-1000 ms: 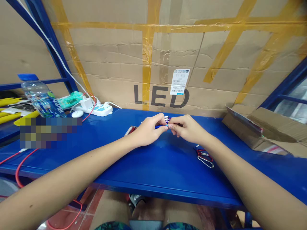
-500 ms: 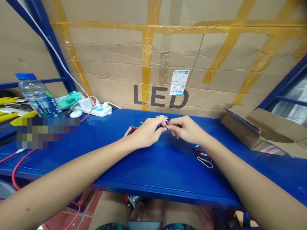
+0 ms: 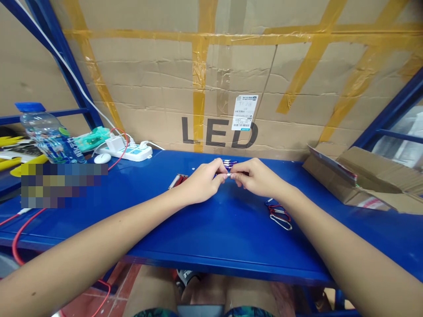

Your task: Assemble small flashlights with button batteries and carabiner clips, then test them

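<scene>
Wears shorts (image 3: 156,313) in a dark print with teal-green shapes, visible as two curved strips of cloth at the bottom edge of the frame. Shows bare legs (image 3: 148,288) just above. Has a bare, slim left forearm (image 3: 109,235), dotted with a small round mole (image 3: 33,293) near the lower left corner; likewise a bare right forearm (image 3: 346,246), broadening towards the lower right, and, at centre, an ungloved left hand (image 3: 207,180) and right hand (image 3: 261,178).
</scene>
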Action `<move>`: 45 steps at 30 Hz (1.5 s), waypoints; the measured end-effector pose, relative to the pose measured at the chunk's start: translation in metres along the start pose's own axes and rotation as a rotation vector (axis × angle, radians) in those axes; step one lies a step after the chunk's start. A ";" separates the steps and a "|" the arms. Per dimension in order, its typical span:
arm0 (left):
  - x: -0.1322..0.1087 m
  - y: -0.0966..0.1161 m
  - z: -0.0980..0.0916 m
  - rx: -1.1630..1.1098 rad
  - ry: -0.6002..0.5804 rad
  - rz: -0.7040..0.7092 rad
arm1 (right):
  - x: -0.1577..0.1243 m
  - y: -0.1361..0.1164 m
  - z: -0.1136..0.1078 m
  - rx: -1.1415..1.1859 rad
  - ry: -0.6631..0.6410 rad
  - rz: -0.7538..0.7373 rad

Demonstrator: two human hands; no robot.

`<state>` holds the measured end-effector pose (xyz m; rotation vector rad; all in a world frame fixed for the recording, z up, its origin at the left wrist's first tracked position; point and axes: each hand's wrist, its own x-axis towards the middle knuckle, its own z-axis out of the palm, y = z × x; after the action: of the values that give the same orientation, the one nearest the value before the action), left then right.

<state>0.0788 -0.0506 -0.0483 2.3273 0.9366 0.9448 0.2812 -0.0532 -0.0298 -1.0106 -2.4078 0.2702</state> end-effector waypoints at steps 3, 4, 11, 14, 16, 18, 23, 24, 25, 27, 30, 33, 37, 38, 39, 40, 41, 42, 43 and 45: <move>0.000 -0.001 -0.001 0.034 0.028 0.032 | 0.000 0.001 0.001 0.059 -0.011 0.061; -0.001 -0.002 -0.001 0.034 0.036 0.041 | 0.000 0.001 0.001 0.076 -0.012 0.075; -0.001 -0.005 0.000 0.070 0.064 0.126 | 0.001 -0.002 0.003 0.153 0.003 0.116; -0.002 -0.002 0.000 0.100 0.070 0.161 | 0.002 -0.002 0.003 0.220 -0.005 0.153; -0.003 0.001 0.000 0.136 0.059 0.166 | 0.003 -0.003 0.003 0.242 -0.015 0.166; -0.004 0.003 0.000 0.139 0.037 0.139 | 0.002 -0.004 0.001 0.206 -0.010 0.151; -0.003 0.004 0.001 0.052 0.006 0.085 | 0.001 -0.005 -0.003 0.072 -0.006 0.086; -0.002 0.003 0.001 0.050 0.010 0.082 | 0.000 -0.004 -0.003 0.058 -0.007 0.083; -0.002 0.003 0.001 0.046 0.013 0.079 | 0.000 -0.003 -0.002 0.046 -0.007 0.084; -0.001 0.003 0.001 0.014 0.016 0.072 | 0.000 -0.002 -0.001 0.036 -0.011 0.087; -0.002 0.003 0.002 -0.045 0.041 0.061 | 0.001 -0.001 0.002 0.059 -0.016 0.093; -0.003 0.003 0.003 -0.055 0.062 0.073 | 0.001 -0.001 0.003 0.065 -0.021 0.093; -0.003 0.002 0.003 -0.013 0.063 0.117 | 0.001 -0.001 0.005 0.092 -0.029 0.118; -0.003 0.002 0.003 -0.002 0.064 0.124 | 0.001 -0.001 0.005 0.120 -0.029 0.132; -0.003 0.002 0.003 0.011 0.066 0.131 | 0.001 -0.001 0.006 0.158 -0.027 0.148; -0.003 0.002 0.003 0.026 0.071 0.138 | 0.002 -0.002 0.006 0.203 -0.027 0.164; -0.003 0.003 0.003 0.045 0.077 0.144 | 0.002 -0.002 0.006 0.251 -0.025 0.181; -0.003 0.003 0.003 0.065 0.083 0.150 | 0.002 -0.003 0.007 0.299 -0.024 0.199; -0.003 0.004 0.003 0.087 0.091 0.152 | 0.002 -0.003 0.007 0.346 -0.023 0.216; -0.003 0.005 0.002 0.130 0.107 0.144 | 0.003 -0.004 0.006 0.422 -0.028 0.247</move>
<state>0.0807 -0.0565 -0.0483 2.5025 0.9071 1.1063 0.2734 -0.0539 -0.0324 -1.1003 -2.1164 0.8444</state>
